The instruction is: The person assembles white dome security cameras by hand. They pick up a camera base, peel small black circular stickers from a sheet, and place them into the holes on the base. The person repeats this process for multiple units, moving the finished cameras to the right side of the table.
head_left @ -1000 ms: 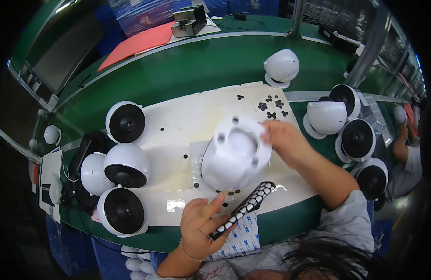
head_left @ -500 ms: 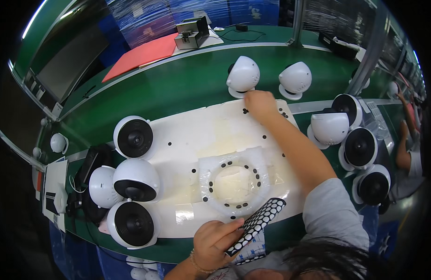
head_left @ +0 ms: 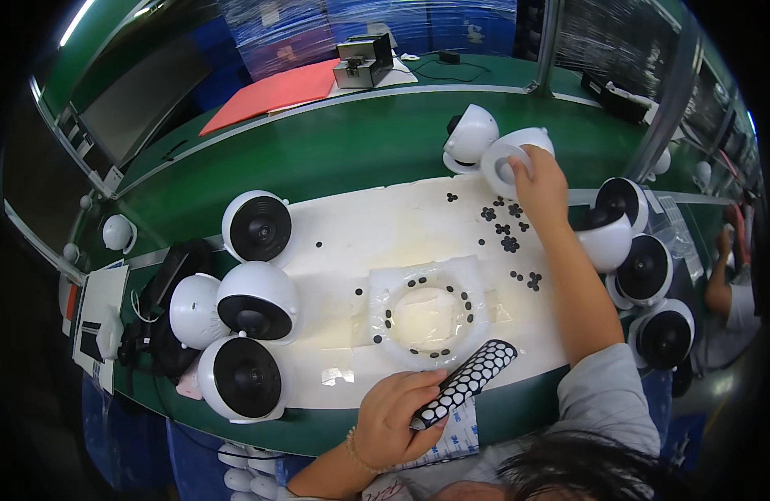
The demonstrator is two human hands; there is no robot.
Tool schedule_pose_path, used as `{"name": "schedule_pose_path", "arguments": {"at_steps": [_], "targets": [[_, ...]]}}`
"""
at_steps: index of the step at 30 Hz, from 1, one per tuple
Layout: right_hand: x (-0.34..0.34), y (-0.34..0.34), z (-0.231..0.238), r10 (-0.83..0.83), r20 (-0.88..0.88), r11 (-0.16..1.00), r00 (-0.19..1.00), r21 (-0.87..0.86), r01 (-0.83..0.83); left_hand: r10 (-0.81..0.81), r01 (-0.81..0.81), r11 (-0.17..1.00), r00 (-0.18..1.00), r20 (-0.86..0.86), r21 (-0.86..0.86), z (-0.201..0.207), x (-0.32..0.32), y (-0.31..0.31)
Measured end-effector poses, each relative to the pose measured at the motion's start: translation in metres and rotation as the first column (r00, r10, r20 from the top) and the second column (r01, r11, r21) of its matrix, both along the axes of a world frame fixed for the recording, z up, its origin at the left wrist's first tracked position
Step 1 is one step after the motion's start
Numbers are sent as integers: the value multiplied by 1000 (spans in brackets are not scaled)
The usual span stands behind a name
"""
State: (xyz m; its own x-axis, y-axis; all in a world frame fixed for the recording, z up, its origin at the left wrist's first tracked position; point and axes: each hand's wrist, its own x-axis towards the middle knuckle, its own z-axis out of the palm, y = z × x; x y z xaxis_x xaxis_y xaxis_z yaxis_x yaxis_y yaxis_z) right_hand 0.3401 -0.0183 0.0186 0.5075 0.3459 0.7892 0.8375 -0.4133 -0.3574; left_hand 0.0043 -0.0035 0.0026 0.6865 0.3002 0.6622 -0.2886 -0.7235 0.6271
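White camera, tilted base toward us at the far edge of the white board, is grasped by our right hand; a second round camera crowds its left, green bench stretching wide past that. Our left hand clasps a curled, white-dotted black sheet near a glossy plastic-covered ring.

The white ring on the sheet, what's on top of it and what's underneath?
On the ring sit small black dots. The white sheet shows around it; whatever lies directly underneath is covered.
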Motion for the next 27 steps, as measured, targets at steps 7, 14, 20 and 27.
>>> {"name": "schedule_pose_path", "arguments": {"at_steps": [7, 14, 20, 27], "targets": [[-104, -34, 46, 736, -674, 583, 59, 587, -562, -7, 9, 999, 999, -40, 41, 2, -10, 1], [-123, -47, 20, 483, -875, 618, 3, 339, -710, 59, -61, 996, 998, -31, -63, 6, -5, 0], [-149, -75, 42, 783, -237, 563, 575, -124, -818, 110, -109, 991, 994, 6, -77, -2, -4, 1], [-179, -69, 38, 933, 25, 355, 358, -207, -912, 159, -159, 987, 987, -7, 0, 6, -2, -2]]}}
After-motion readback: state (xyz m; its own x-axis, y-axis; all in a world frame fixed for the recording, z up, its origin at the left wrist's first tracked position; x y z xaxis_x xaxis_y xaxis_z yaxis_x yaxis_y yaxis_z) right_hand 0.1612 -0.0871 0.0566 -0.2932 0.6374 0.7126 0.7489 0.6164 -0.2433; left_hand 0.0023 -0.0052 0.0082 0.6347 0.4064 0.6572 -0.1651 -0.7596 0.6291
